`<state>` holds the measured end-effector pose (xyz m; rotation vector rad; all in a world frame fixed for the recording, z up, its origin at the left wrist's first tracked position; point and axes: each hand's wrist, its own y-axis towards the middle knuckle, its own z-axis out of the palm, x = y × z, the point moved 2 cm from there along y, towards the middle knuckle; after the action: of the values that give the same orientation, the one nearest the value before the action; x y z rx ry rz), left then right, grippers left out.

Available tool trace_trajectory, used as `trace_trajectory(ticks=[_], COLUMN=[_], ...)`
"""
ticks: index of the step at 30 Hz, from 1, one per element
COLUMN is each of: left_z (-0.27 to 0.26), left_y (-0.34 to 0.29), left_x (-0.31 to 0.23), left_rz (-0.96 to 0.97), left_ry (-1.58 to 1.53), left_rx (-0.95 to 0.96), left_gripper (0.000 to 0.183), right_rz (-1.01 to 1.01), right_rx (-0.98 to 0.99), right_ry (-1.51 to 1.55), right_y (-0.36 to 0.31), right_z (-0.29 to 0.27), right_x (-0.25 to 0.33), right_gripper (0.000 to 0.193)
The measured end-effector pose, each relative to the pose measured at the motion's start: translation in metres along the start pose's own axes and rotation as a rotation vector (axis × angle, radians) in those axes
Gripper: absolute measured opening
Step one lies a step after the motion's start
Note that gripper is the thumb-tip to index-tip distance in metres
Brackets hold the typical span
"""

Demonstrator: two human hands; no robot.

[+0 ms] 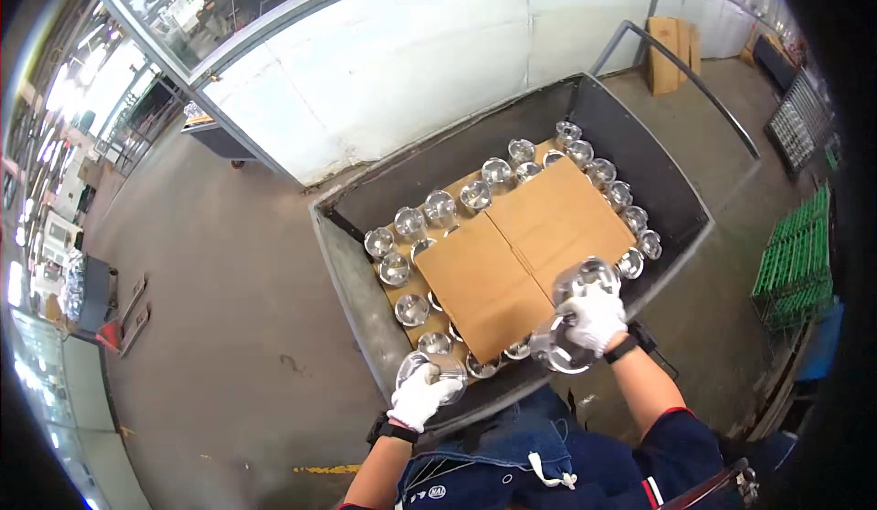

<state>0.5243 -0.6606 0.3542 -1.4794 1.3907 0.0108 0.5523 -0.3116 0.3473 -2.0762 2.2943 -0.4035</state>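
My left hand, in a white glove, is closed on a shiny round metal part at the near left corner of a dark cart bin. Over the bin's near right side, my gloved right hand grips two similar hollow metal parts, one nearer me and one farther away. Inside the bin, rows of these shiny parts stand on brown cardboard. A folded cardboard sheet lies over the middle ones and hides most of them; parts show around its edges.
The cart has a curved metal handle at its far right. A white wall panel rises behind the bin. Green racks stand to the right, and a red and dark pallet jack sits on the left floor.
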Motion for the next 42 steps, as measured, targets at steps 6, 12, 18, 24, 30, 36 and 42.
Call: trace_trajectory(ticks=[6, 12, 18, 24, 30, 36, 42], left_z=[0.04, 0.083, 0.105, 0.131, 0.106, 0.117, 0.138], left_y=[0.139, 0.253, 0.326, 0.313, 0.237, 0.136, 0.068], left_x=[-0.015, -0.001, 0.0, 0.038, 0.017, 0.027, 0.053], left_rz=[-0.139, -0.203, 0.018, 0.19, 0.163, -0.021, 0.134], left_ry=[0.075, 0.262, 0.695, 0.773, 0.595, 0.301, 0.457], left_rx=[0.107, 0.087, 0.181, 0.205, 0.195, 0.653, 0.619], left_gripper=[0.059, 0.053, 0.045, 0.069, 0.069, 0.099, 0.093], right_rz=[-0.107, -0.138, -0.049, -0.257, -0.148, 0.241, 0.457], right_rx=[0.287, 0.568, 0.567, 0.654, 0.348, 0.168, -0.212], right_ry=[-0.139, -0.208, -0.074, -0.238, 0.021, 0.408, 0.873], right_y=[0.17, 0.253, 0.248, 0.25, 0.191, 0.081, -0.072], right_z=[0.118, 0.233, 0.324, 0.27, 0.205, 0.093, 0.046], right_x=[-0.006, -0.008, -0.008, 0.016, 0.011, -0.006, -0.024], right_gripper=[0.022, 0.032, 0.051, 0.052, 0.052, 0.061, 0.062])
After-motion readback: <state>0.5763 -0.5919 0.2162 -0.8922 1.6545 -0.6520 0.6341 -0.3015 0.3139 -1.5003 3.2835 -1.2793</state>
